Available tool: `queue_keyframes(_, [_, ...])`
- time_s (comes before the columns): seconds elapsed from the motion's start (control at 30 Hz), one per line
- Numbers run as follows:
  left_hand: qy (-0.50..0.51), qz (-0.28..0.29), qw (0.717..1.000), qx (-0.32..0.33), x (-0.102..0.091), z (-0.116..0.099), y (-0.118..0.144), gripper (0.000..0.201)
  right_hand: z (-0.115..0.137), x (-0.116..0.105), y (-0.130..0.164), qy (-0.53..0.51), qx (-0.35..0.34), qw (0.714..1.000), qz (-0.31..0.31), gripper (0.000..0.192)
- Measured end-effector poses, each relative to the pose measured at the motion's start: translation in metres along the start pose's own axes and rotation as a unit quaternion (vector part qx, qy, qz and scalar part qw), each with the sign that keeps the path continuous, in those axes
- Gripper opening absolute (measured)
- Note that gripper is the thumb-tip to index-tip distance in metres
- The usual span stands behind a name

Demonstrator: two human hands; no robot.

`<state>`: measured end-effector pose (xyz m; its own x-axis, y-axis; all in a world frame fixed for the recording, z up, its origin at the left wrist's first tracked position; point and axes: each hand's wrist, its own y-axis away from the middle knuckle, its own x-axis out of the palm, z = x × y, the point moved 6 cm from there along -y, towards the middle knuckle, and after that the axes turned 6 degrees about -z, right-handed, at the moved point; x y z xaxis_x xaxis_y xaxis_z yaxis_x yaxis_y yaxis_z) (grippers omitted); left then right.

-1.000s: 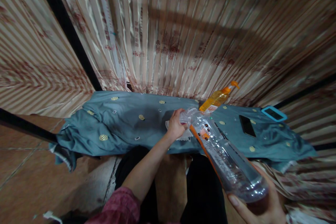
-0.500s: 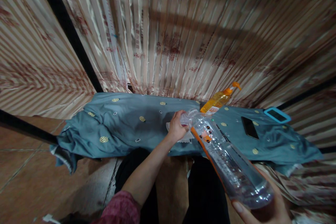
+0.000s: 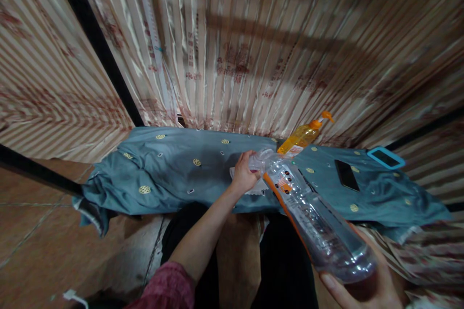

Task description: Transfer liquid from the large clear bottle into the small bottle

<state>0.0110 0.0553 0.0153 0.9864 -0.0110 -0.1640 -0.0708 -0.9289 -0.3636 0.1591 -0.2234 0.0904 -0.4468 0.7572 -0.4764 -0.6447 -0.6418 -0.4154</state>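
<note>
A large clear plastic bottle (image 3: 311, 217) with an orange label strip lies tilted, its neck pointing away from me over a teal cloth (image 3: 174, 174). My right hand (image 3: 366, 289) grips its base at the lower right. My left hand (image 3: 243, 175) is closed on the bottle's neck or cap, above a white paper or cloth (image 3: 259, 187) lying on the teal cloth. A little water sits in the bottle's lower end.
An orange pump bottle (image 3: 302, 137) stands just behind the clear bottle's neck. A black phone (image 3: 346, 175) and a blue-framed device (image 3: 386, 158) lie on the cloth to the right. A striped curtain (image 3: 253, 43) hangs close behind. Tiled floor (image 3: 43, 246) lies at left.
Nearly nothing differs. The view has shifted slightly; both hands keep the same hold on the clear bottle.
</note>
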Motion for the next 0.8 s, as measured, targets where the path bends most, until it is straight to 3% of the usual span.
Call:
queue_keyframes(0.53, [0.003,0.000,1.000,-0.012,0.0018,0.0054,-0.0021,0.051,0.0008,0.0057,0.0023,-0.074,0.092,0.993,0.001,0.096])
queue_keyframes(0.8, [0.004,0.014,1.000,-0.017,0.0030,0.0062,-0.0036,0.047,-0.0002,0.0079,0.0019,-0.088,0.094,0.992,-0.002,0.093])
